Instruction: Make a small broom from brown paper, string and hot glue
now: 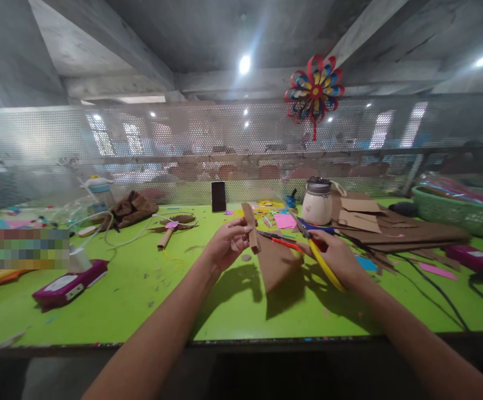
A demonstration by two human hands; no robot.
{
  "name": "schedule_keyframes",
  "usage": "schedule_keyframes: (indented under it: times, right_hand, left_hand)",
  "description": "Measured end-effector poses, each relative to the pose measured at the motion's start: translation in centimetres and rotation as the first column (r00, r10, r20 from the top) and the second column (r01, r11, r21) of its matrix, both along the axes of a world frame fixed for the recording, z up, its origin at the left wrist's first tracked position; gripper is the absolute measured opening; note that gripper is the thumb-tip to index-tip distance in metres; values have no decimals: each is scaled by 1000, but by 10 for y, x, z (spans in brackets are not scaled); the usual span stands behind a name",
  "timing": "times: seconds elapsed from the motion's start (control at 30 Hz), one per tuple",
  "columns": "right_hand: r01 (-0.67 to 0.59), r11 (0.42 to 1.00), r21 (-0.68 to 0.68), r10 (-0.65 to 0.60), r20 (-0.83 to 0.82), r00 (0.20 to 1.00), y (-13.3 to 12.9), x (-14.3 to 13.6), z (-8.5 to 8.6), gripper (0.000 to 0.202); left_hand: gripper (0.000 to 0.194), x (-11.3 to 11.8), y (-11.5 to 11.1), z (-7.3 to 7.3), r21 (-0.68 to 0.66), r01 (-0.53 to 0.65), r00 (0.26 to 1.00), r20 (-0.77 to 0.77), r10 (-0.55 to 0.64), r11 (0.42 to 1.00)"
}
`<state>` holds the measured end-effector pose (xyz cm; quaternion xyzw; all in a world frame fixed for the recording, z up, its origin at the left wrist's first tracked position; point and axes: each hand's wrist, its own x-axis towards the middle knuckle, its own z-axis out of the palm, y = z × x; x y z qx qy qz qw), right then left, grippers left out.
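Note:
My left hand [227,242] pinches a folded strip of brown paper [250,226] upright between thumb and fingers. My right hand [338,254] is closed round scissors with yellow handles [322,262], their blades tilted up to the left. A larger brown paper piece [278,268] hangs or lies between the hands, tapering toward me; whether it joins the strip is unclear. Beyond its upper edge is an orange-and-black tool [282,241], probably another pair of scissors, its tip near the strip. The right fingertips are partly hidden behind the yellow handle.
A phone [219,196] stands upright at the back, with a lidded jar [316,203] to its right. Brown cardboard sheets [412,230] and a green basket [466,211] are on the right. A purple power strip [71,283], a cable and a brown paper flower [170,225] lie left.

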<state>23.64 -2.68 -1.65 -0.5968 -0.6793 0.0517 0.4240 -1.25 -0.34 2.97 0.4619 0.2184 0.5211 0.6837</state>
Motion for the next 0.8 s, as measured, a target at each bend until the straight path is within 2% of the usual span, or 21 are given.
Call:
schedule_keyframes:
  times: [0.07,0.17,0.27,0.33,0.57,0.8]
  right_hand:
    - [61,998,-6,-61,31,998,4,6,0,47]
    - [167,985,-42,-156,195,968,11,15,-2,46]
    - [226,968,-109,-172,369,913,17,20,-6,43]
    - [245,959,-145,-163,427,889,20,21,-10,42]
    - [314,925,-214,-190,456,869,26,25,-16,37]
    - [291,943,-162,-210,387,898,21,22,-15,33]
  left_hand:
    - [26,-1,1,-1,-28,-23,1000,-17,23,999]
    - [22,-2,4,-4,-59,-72,995,-77,68,996]
    - [18,-3,6,-7,-56,-88,988,-136,79,995]
    - [17,-3,7,-9,-49,-51,986,-158,42,998]
    - [20,-3,4,-8,-42,95,984,-149,-100,995]
    - [29,-3,-3,-3,-17,215,968,-129,-215,977]
